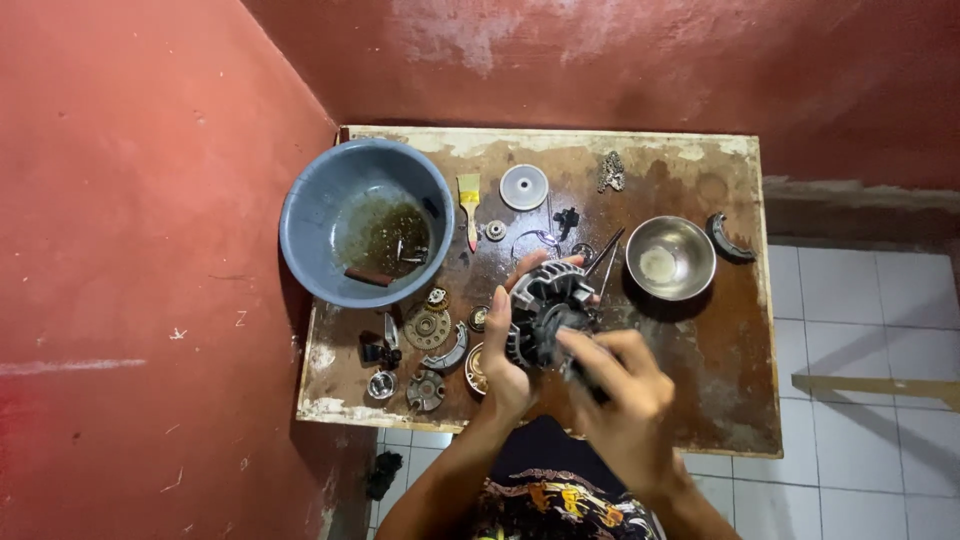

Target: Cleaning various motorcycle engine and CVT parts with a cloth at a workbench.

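My left hand (505,345) grips a dark finned metal engine part (545,310), round with ribs, held over the middle of a stained wooden table (700,340). My right hand (625,385) is closed around a dark tool handle (583,380) and presses against the near side of the finned part. The tool's tip is hidden behind my fingers and the part.
A blue plastic basin (310,225) with dirty liquid sits at the table's left. A steel bowl (672,258) stands to the right, a curved brake shoe (727,238) beyond it. A paintbrush (469,205), a round disc (524,186), gears and small parts (428,330) lie around. Red walls close the left and back.
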